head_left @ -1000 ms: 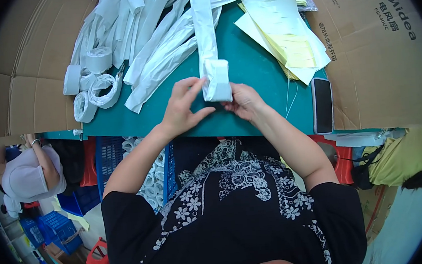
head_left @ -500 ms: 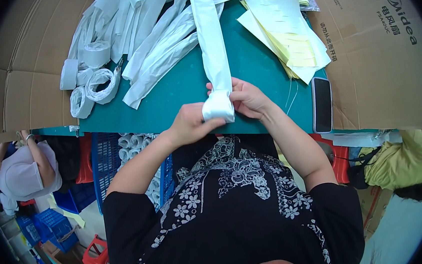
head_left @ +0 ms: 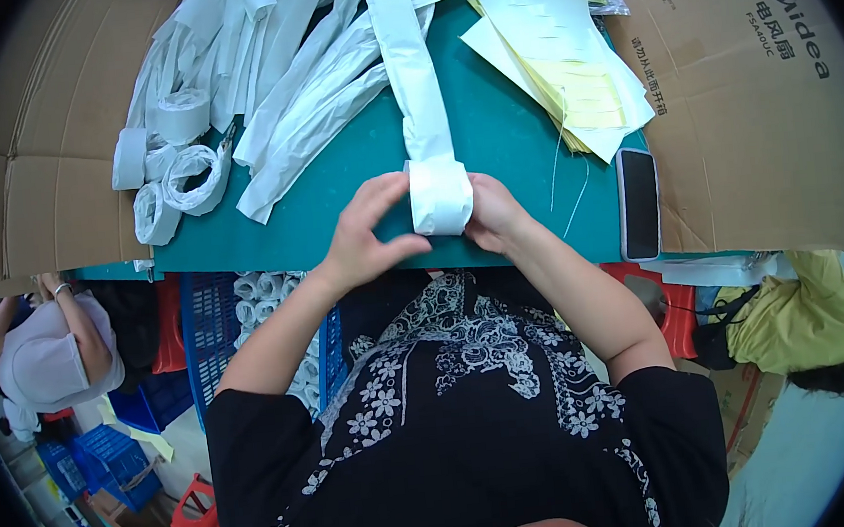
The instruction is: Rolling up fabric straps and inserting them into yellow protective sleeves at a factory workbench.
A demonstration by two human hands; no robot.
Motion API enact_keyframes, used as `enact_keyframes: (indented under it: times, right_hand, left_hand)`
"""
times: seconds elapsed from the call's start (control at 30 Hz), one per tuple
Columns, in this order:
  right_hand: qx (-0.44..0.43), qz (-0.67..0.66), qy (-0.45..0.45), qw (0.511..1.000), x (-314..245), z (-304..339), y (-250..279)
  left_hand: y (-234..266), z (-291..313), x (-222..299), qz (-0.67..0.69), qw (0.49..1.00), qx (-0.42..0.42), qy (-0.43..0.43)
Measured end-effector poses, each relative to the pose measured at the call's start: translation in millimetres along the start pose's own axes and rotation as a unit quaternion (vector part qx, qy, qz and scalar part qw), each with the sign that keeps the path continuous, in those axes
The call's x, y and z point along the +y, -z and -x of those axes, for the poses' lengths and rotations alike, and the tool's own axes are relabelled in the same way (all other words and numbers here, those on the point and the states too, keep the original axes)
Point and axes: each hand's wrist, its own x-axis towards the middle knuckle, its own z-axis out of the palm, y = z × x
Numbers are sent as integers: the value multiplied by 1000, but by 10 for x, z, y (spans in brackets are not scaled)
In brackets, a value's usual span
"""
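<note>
A white wrapped strip (head_left: 410,84) runs down the table toward me and ends in a thick roll (head_left: 441,200) near the table's front edge. My right hand (head_left: 494,213) grips the roll from its right side, with its fingertips partly hidden behind it. On the other side my left hand (head_left: 367,236) is open, thumb and fingers spread apart close to the roll's left edge. More long white strips (head_left: 304,123) lie in a heap beyond. Several finished-looking white rolls (head_left: 192,178) are grouped at the left.
Yellow and white paper sheets (head_left: 566,70) are stacked at the right, above a phone (head_left: 640,204). Cardboard panels (head_left: 738,85) stand on both sides of the green table (head_left: 338,216). Below the edge a blue basket (head_left: 209,332) holds several white rolls. Other people (head_left: 57,341) sit at both sides.
The roll has grown thicker and the strip's far end has drawn nearer. My left hand has come off the roll and spread its fingers; my right hand stays at its side.
</note>
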Motion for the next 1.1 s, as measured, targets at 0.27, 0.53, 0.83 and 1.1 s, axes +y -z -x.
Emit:
enact_keyframes:
  times: [0.27,0.53,0.83,1.1]
  right_hand:
    - [-112,-176,-23,978,61,-51,93]
    - [-207,-12,64,976,-147,-40,39]
    - [-125,374,238,888,-99,-90,184]
    - [-118,546,502,661,-400,-137,229]
  left_hand:
    - [-92,-43,78,-117,979,11,-168]
    - [48,-33,210,109,989,-61,77]
    - [-69,-121,44,446,796,-47,406]
    - [-73,-401,-151,543,732,-74,404]
